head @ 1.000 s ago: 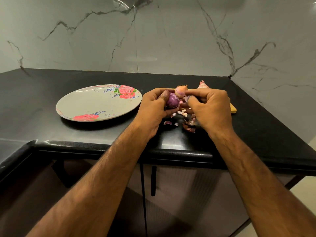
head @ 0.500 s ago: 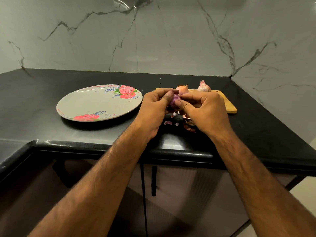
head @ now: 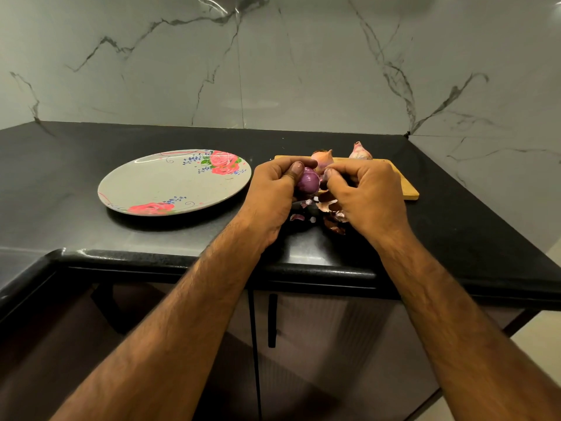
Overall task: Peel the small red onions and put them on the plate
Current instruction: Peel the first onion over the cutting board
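My left hand (head: 270, 192) grips a small purple onion (head: 308, 180), its shiny peeled side facing me. My right hand (head: 364, 196) is pinched against the onion's right side, fingertips on a bit of its skin. Both hands hover just above the black counter. Two unpeeled onions stand on the wooden board behind them: an orange-brown onion (head: 323, 158) and a pinkish onion (head: 359, 151). The floral plate (head: 151, 183) lies to the left with nothing on it.
Loose onion skins (head: 329, 215) lie on the black counter (head: 76, 232) under my hands. The wooden cutting board (head: 406, 186) sits partly hidden behind my right hand. A marble wall backs the counter; the counter edge runs just below my wrists.
The onion was nearly hidden between my fingers half a second ago; now its purple surface shows again. My right hand has pulled slightly to the right.
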